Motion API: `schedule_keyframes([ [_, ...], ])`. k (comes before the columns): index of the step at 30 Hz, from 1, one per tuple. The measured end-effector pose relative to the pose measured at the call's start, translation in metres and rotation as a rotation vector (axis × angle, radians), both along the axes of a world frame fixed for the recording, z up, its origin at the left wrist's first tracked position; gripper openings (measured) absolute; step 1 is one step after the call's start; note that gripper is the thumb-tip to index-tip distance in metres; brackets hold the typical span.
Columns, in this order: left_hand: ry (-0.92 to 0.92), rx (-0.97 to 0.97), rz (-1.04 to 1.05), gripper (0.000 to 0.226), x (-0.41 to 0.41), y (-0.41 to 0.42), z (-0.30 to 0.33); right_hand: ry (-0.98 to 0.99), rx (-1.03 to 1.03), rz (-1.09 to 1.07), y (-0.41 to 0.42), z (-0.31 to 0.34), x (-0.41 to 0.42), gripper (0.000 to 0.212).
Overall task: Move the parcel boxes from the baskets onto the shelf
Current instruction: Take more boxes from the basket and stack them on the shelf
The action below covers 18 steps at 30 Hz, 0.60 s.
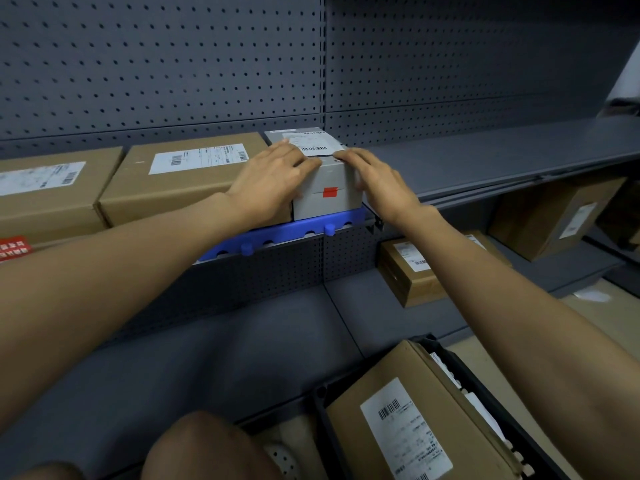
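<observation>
Both hands around grey box

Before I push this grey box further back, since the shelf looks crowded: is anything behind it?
Nothing visible blocks it. The grey box, held by the left hand and right hand, sits beside a brown box, its back already near the pegboard wall.

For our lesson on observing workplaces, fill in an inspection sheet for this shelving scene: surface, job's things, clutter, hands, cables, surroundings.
Surface: grey metal shelf, bare to the right of the boxes.
Job's things: grey parcel box at the shelf edge beside two brown boxes; another brown parcel in the black basket.
Clutter: blue plastic strip along the shelf front.
Hands: left hand and right hand hold the grey box's sides.
Cables: nothing seen.
Surroundings: pegboard back wall; more parcels on lower shelves.
</observation>
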<state>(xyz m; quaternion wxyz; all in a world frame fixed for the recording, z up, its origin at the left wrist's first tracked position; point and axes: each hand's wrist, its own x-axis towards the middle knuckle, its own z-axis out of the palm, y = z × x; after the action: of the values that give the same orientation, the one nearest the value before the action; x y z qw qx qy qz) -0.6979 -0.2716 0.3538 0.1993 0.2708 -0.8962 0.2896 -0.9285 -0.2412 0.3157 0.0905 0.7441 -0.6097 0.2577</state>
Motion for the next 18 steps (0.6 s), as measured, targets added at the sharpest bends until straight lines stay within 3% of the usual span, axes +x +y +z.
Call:
schedule_keyframes([
  [18,-0.062,-0.025,-0.013,0.052,0.002,0.004,0.003,0.043,0.065,-0.065,0.021,0.008,0.008,0.097],
])
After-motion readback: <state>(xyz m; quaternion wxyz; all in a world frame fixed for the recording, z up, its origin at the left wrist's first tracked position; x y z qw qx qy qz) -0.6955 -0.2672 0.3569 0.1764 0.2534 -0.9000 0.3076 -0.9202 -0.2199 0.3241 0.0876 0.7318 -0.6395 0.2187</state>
